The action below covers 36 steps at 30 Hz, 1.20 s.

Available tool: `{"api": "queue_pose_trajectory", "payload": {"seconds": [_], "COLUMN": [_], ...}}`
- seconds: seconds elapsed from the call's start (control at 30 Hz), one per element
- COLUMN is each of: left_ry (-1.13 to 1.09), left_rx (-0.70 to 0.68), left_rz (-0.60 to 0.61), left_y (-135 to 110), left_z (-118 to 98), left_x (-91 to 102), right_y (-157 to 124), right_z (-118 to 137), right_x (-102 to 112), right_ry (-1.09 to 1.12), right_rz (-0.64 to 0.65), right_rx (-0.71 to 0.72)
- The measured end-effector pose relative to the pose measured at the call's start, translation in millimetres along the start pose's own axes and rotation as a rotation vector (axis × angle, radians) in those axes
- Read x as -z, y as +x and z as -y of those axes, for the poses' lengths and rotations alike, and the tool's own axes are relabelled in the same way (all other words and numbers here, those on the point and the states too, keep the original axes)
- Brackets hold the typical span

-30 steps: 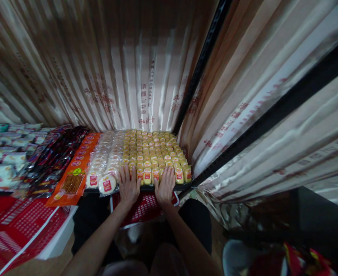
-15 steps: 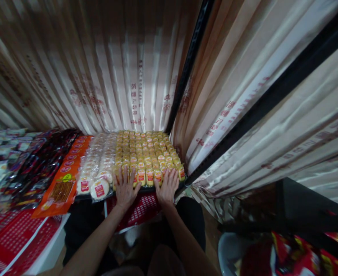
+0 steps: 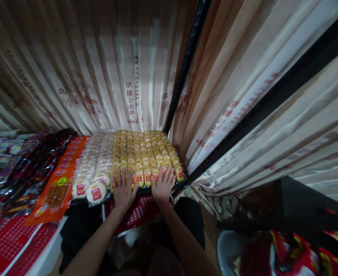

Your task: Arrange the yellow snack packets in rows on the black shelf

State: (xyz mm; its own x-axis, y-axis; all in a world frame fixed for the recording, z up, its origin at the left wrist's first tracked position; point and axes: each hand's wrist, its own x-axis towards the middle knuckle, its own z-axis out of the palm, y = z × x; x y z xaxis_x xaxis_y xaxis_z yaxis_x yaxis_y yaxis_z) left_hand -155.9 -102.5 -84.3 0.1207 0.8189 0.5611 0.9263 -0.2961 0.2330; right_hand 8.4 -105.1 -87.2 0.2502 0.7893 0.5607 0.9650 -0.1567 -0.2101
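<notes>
Rows of small yellow wrapped cakes (image 3: 143, 151) stand tightly packed on a dark shelf. My left hand (image 3: 124, 193) lies against the front of these rows at their left side, fingers spread and pointing away from me. Farther right, my right hand (image 3: 162, 186) rests on the front row in the same way, its fingers apart. Neither hand is closed around anything. Just left of my left hand are white round packaged cakes (image 3: 96, 192), stacked in clear-wrapped rows that run back toward the curtain.
An orange snack packet (image 3: 55, 188) and a heap of dark shiny packets (image 3: 33, 172) lie to the left. A red basket (image 3: 13, 241) sits lower left, and a pale tub (image 3: 225, 249) lower right. Pleated curtains (image 3: 114, 69) and a black metal post (image 3: 183, 73) stand behind.
The view has shifted slightly, so the shelf goods sit a little farther left. Both hands stay spread against the front of the yellow cakes, with little visible change in the rows.
</notes>
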Motion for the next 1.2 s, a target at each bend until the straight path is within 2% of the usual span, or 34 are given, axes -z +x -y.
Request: {"api": "queue_pose_trajectory", "payload": {"seconds": [0.17, 0.3, 0.43, 0.53, 0.7, 0.87, 1.2], "left_ry": [0.052, 0.072, 0.071, 0.057, 0.067, 0.076, 0.092], "left_rx": [-0.032, -0.049, -0.063, -0.071, -0.076, -0.068, -0.086], "left_rz": [-0.039, -0.062, -0.079, -0.093, -0.092, -0.081, -0.122], "left_y": [0, 0, -1, -1, -1, 0, -2], "left_z": [-2, -2, -1, 0, -1, -2, -1], "left_x": [2.2, 3.2, 2.7, 2.0, 1.3, 1.1, 0.4], "right_y": [-2, -1, 5, 9, 13, 16, 16], "right_z": [-3, -11, -26, -33, -28, -21, -26], "right_x": [6, 14, 14, 8, -2, -3, -8], "right_ry": [-0.003, 0.032, 0.041, 0.057, 0.083, 0.085, 0.061], "right_rz": [0.036, -0.014, -0.097, -0.09, -0.048, -0.037, -0.061], "right_rx": [-0.004, 0.03, -0.051, -0.099, -0.102, -0.115, -0.11]}}
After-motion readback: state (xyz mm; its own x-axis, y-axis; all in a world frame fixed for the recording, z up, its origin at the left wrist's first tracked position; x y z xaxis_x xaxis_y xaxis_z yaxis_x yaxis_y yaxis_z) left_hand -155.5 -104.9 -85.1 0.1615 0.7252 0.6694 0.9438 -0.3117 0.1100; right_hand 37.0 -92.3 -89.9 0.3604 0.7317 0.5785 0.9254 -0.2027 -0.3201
